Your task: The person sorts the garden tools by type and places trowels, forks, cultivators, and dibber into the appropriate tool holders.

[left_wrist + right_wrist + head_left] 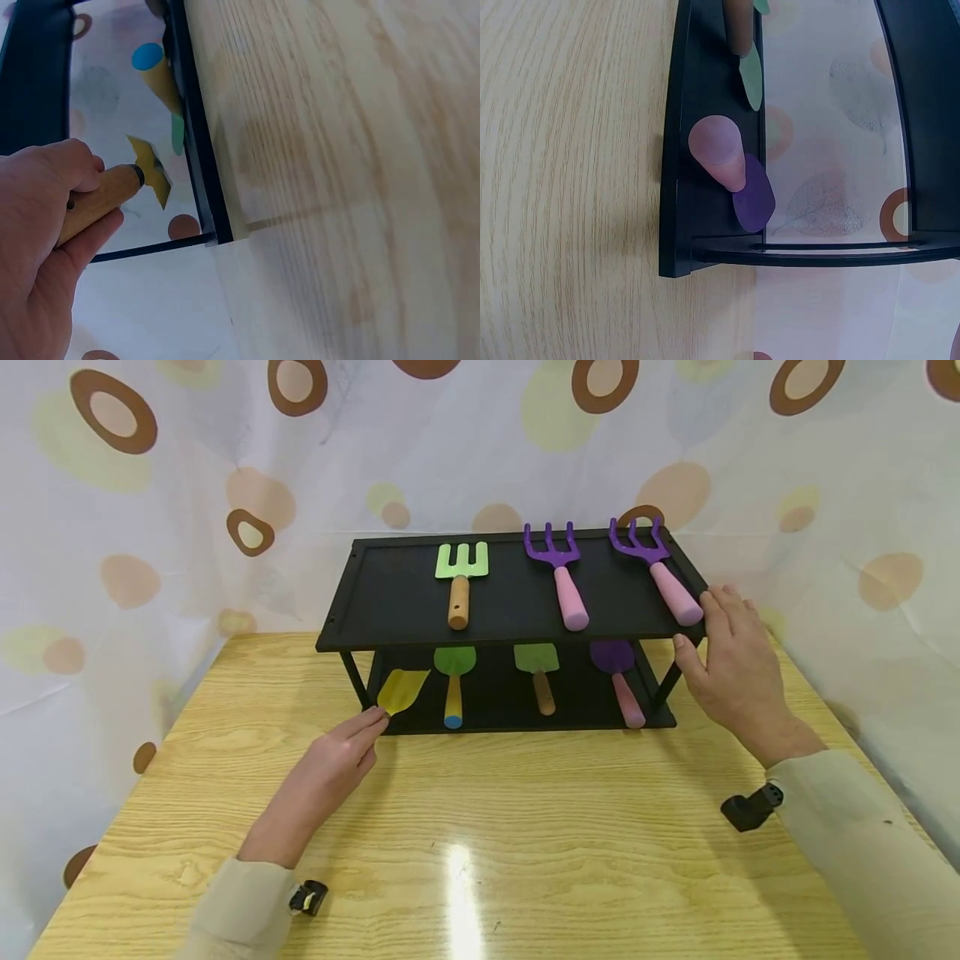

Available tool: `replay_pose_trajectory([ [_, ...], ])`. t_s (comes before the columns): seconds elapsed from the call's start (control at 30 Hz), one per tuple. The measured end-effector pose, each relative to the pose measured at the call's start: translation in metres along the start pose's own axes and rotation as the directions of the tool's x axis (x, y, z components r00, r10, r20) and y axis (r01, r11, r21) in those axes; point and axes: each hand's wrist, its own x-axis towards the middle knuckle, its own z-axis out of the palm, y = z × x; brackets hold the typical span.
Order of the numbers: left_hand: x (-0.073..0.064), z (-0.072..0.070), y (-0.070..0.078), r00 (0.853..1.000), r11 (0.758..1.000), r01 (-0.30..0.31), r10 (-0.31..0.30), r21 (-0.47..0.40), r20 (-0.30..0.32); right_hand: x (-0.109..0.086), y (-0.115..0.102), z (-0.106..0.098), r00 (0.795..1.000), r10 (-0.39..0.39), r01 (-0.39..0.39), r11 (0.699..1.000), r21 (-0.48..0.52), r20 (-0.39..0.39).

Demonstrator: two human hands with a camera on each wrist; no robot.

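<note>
My left hand (341, 756) grips the wooden handle (105, 196) of a small yellow garden shovel (402, 690) at the left end of a black two-tier rack's lower shelf (498, 720). In the left wrist view the yellow blade (152, 172) points into the rack. My right hand (735, 664) rests on the right front corner of the upper shelf (390, 597), thumb at its front edge; the right wrist view does not show the hand. Beside the yellow shovel lie a green one with a yellow, blue-ended handle (453, 697), a green one with a brown handle (543, 681) and a purple one with a pink handle (628, 702).
On the upper shelf lie a light green hand fork (460, 585) with a wooden handle and two purple forks with pink handles, one in the middle (566, 581) and one at right (667, 577). The wooden table (525, 827) extends in front; a patterned curtain (450, 452) hangs behind.
</note>
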Motion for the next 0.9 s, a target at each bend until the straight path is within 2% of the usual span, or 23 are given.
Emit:
replay_pose_trajectory([
  [0.13, 0.007, 0.008, -0.002, 0.999, 1.0, 0.021, -0.021, 0.003, 0.025, 0.0, -0.001, 0.0, 1.0, -0.005, 0.005, 1.0, 0.003, -0.004],
  [0.43, 0.024, 0.021, -0.003, 0.996, 0.996, 0.078, -0.079, 0.031, 0.029, 0.0, -0.002, -0.001, 1.0, -0.002, 0.002, 1.0, 0.004, -0.009],
  [0.77, 0.043, 0.031, -0.004, 0.976, 0.981, 0.194, -0.194, 0.012, 0.099, 0.0, -0.003, -0.002, 1.0, 0.01, -0.01, 1.0, -0.001, 0.004],
  [0.9, 0.048, 0.036, -0.005, 0.962, 0.971, 0.238, -0.236, 0.0, 0.135, 0.0, -0.002, -0.002, 1.0, 0.011, -0.011, 1.0, 0.0, 0.002],
])
